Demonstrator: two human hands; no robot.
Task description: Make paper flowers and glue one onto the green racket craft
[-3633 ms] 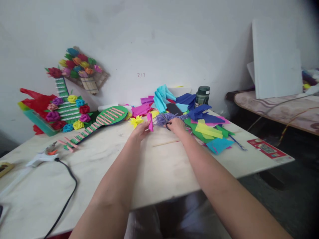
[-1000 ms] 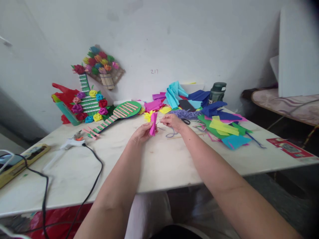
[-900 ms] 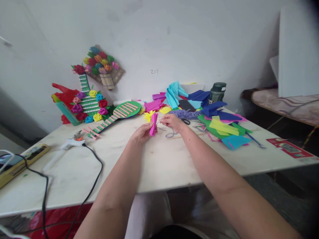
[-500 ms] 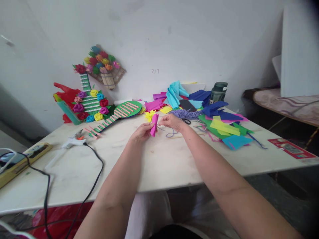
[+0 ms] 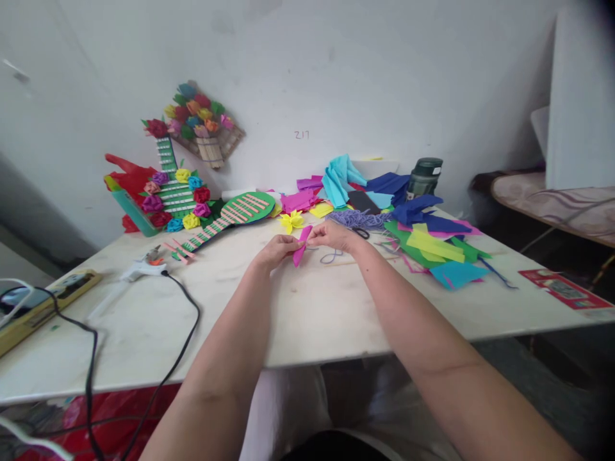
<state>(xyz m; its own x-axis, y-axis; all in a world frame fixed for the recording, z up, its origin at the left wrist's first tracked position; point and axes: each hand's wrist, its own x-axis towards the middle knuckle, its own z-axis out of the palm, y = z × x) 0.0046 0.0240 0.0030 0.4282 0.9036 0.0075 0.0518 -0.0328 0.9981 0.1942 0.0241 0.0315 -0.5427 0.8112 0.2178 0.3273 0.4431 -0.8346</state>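
Observation:
My left hand (image 5: 278, 248) is closed, thumb and fingers pinching a narrow folded strip of magenta crepe paper (image 5: 298, 257) at its middle. My right hand (image 5: 332, 235) meets it from the other side, fingertips pinched against the paper's middle around a thin strand of purple yarn. The yarn strand (image 5: 330, 258) trails in a loop on the table below; its end at the fingertips is hidden. Just behind the paper lies a yellow paper flower (image 5: 291, 221). A thin wooden stick (image 5: 343, 263) lies under my right wrist, and scissors with black handles (image 5: 360, 233) are beside it.
Crepe paper sheets (image 5: 435, 243) and a purple yarn bundle (image 5: 362, 220) lie behind and right, near a dark bottle (image 5: 425, 177). Left are a green guitar-shaped craft (image 5: 245, 208), a flowered craft (image 5: 177, 192), a glue gun (image 5: 144, 269) with its cord, and a power strip (image 5: 72, 291).
My right hand has moved left onto the magenta paper, closing the small gap. The paper strip has tilted, its top leaning further right. The view has shifted slightly.

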